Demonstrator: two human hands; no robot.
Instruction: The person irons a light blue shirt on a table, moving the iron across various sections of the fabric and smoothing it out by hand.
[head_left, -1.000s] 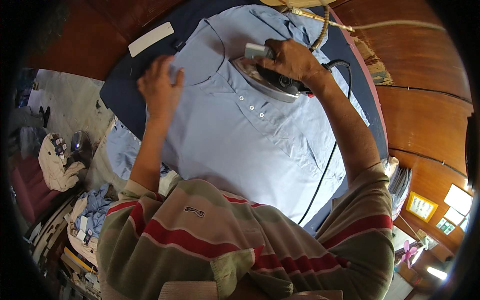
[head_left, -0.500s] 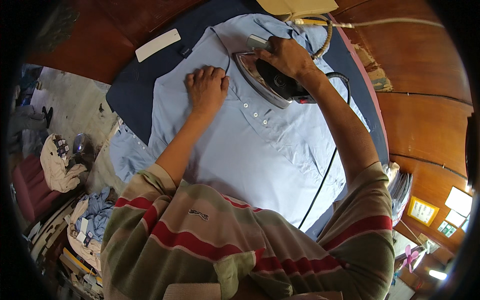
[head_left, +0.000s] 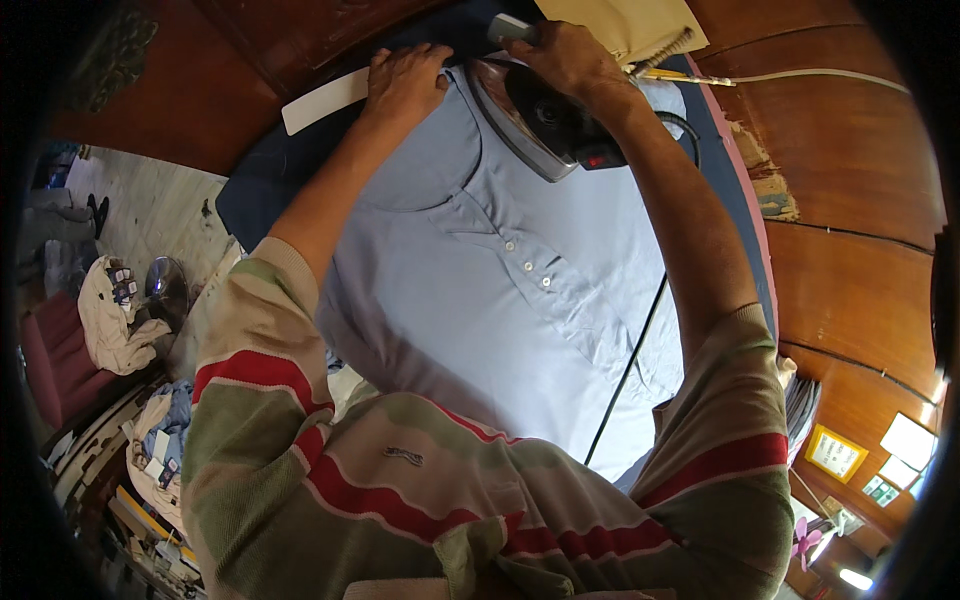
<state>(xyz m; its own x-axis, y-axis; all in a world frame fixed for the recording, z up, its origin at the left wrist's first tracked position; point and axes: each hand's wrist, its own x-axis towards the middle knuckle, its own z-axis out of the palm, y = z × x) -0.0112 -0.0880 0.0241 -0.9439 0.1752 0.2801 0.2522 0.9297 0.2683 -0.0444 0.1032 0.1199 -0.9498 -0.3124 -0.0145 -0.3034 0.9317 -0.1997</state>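
A light blue shirt (head_left: 420, 270) with a short row of white buttons (head_left: 528, 266) is spread out on the dark blue ironing surface (head_left: 262, 180). My right hand (head_left: 572, 62) is closed round the handle of a clothes iron (head_left: 540, 115). The iron's soleplate rests on the shirt's upper part, right of the neckline. My left hand (head_left: 405, 85) lies at the top edge of the shirt, left of the iron, palm down with its fingers stretched forward. Beside that hand is a blank white card (head_left: 325, 102), partly covered by it.
From the iron a black cord (head_left: 628, 372) runs down across the shirt. A tan folder or paper stack (head_left: 625, 28) lies at the far edge, near a pale hose (head_left: 800, 73). Wooden panels (head_left: 845, 275) stand on the right. Cream garments (head_left: 110, 320) hang over a maroon seat at left.
Both hands have moved farther away. The iron has slid toward the shirt's top, and my left hand has gone from the chest to the top edge. The shirt's neckline now lies lower.
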